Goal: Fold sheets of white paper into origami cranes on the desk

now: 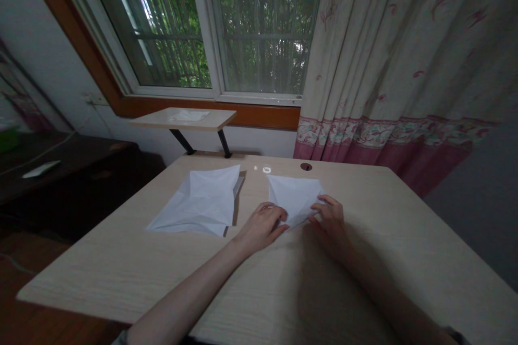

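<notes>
A folded white paper (294,197) lies on the light wooden desk (259,280), just past my hands. My left hand (263,225) rests on its near left edge, fingers curled and pressing the paper down. My right hand (329,221) pinches the paper's near right corner between thumb and fingers. To the left lies a pile of creased white sheets (200,200), touched by neither hand.
A small raised shelf (184,118) on black brackets stands at the desk's far edge under the window. A round cable hole (306,166) is near the back edge. A patterned curtain (404,64) hangs at the right. A dark cabinet (60,167) stands at the left.
</notes>
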`<state>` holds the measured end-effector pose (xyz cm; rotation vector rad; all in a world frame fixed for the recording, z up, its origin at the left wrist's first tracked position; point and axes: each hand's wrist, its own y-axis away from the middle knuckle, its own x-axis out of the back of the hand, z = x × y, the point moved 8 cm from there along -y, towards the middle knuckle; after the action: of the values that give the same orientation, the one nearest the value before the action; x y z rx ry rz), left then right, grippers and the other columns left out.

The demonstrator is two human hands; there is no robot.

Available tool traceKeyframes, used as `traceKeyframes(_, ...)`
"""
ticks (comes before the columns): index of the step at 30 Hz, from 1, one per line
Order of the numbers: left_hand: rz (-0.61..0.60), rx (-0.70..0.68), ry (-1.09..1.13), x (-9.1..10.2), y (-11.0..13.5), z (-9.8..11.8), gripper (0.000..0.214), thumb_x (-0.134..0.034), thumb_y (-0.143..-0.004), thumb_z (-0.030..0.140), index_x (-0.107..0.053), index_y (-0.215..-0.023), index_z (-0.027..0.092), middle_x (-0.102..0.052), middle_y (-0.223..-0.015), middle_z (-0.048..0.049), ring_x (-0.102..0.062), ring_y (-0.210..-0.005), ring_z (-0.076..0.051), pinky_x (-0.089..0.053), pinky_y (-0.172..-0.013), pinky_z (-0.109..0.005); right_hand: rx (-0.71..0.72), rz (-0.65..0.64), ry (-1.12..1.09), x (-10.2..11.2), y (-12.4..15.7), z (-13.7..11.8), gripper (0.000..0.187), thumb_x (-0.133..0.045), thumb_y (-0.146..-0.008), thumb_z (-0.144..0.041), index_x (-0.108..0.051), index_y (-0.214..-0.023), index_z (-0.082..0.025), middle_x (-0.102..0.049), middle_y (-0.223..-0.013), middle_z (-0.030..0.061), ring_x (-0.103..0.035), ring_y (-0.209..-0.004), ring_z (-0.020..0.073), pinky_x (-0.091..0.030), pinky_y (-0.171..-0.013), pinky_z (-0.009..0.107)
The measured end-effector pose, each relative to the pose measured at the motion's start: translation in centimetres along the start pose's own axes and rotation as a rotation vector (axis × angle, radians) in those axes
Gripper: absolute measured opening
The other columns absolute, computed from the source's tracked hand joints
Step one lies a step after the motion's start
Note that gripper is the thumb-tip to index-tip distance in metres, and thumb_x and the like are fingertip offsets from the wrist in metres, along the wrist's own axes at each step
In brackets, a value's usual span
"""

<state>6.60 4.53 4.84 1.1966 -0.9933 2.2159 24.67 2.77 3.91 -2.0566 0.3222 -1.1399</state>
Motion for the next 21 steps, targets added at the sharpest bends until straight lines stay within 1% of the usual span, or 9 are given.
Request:
traceKeyframes(3, 0.001, 0.026, 0.037, -0.1, 0.0, -0.5, 0.012, -0.060, -0.093, 0.028, -0.053, -0.100, 0.021, -0.068, -0.106, -0.0050, -0.061, -0.104, -0.021, -0.043, -0.099, -0.037, 0.048, -0.025, -0.004, -0.2, 0.0, -0.4, 0.021, -0.047, -0.096, -0.028, -0.055, -0.115, -0.024, -0.048, -0.128, 0.0138, -0.048, -0.120, 0.0298, -0.043, -0.099, 0.051)
traceKeyframes(8, -0.010, 0.030, -0.014, -0.4, 0.0, -0.9, 0.024, -0.061, -0.093, 0.031, -0.052, -0.113, 0.021, -0.065, -0.117, -0.0070, -0.059, -0.112, -0.025, -0.042, -0.102, -0.043, 0.103, -0.110, 0.050, -1.0, 0.2, -0.6, 0.028, -0.046, -0.096, -0.026, -0.057, -0.121, -0.024, -0.054, -0.131, 0.0139, -0.049, -0.122, 0.0291, -0.041, -0.101, 0.050)
traceKeyframes(12, -0.044, 0.012, -0.046, -0.8, 0.1, -1.0, 0.036, -0.057, -0.095, 0.032, -0.047, -0.127, 0.021, -0.062, -0.127, -0.0080, -0.056, -0.120, -0.022, -0.033, -0.113, -0.044, 0.140, -0.222, 0.065, -1.7, 0.3, -0.9, 0.035, -0.042, -0.095, -0.018, -0.060, -0.124, -0.027, -0.058, -0.134, 0.0103, -0.050, -0.125, 0.0272, -0.038, -0.104, 0.050)
traceKeyframes(14, -0.062, 0.016, -0.074, -1.1, 0.1, -1.1, 0.040, -0.056, -0.096, 0.033, -0.045, -0.132, 0.020, -0.061, -0.131, -0.0087, -0.055, -0.124, -0.021, -0.029, -0.116, -0.044, 0.178, -0.268, 0.048, -1.9, 0.4, -1.1, 0.037, -0.043, -0.093, -0.015, -0.063, -0.121, -0.028, -0.060, -0.134, 0.0083, -0.051, -0.125, 0.0261, -0.037, -0.104, 0.050)
traceKeyframes(17, -0.074, 0.038, -0.125, -1.3, 0.3, -1.4, 0.042, -0.054, -0.097, 0.036, -0.045, -0.134, 0.020, -0.060, -0.133, -0.0098, -0.055, -0.125, -0.021, -0.026, -0.117, -0.047, 0.213, -0.307, 0.027, -1.9, 0.5, -1.4, 0.038, -0.044, -0.090, -0.011, -0.067, -0.115, -0.028, -0.065, -0.130, 0.0071, -0.056, -0.121, 0.0255, -0.037, -0.104, 0.051)
traceKeyframes(21, -0.071, 0.028, -0.189, -1.4, 0.4, -1.3, 0.037, -0.049, -0.099, 0.039, -0.052, -0.131, 0.021, -0.058, -0.136, -0.0103, -0.053, -0.128, -0.022, -0.022, -0.118, -0.049, 0.189, -0.359, 0.034, -1.8, 0.4, -1.6, 0.039, -0.045, -0.088, -0.010, -0.070, -0.113, -0.027, -0.068, -0.124, 0.0062, -0.060, -0.113, 0.0267, -0.041, -0.099, 0.052)
